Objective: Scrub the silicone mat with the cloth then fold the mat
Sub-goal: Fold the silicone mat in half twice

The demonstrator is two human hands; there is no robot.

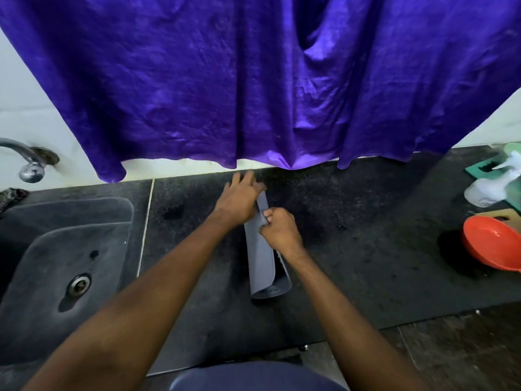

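as i read this from the remote station, item one: silicone mat (258, 249), grey, count one, lying on the black counter (366, 263) just right of the sink (33, 249), curled lengthwise into a loose open-ended tube. handling, by my judgement: light, limp and springy, likely slick if wet; it should uncurl unless pinned, so take it by the free long edge and press along the crease. left hand (239, 198), count one, fingers spread over the mat's end level with the sink's back rim. right hand (280, 230), count one, pinching the mat's upper edge mid-length. far right of the sink: one red bowl (490, 244), one white spray bottle (490, 187). behind the sink: one tap (25, 159), one purple hanging fabric (253, 80). scrubbing cloth: none i can identify.
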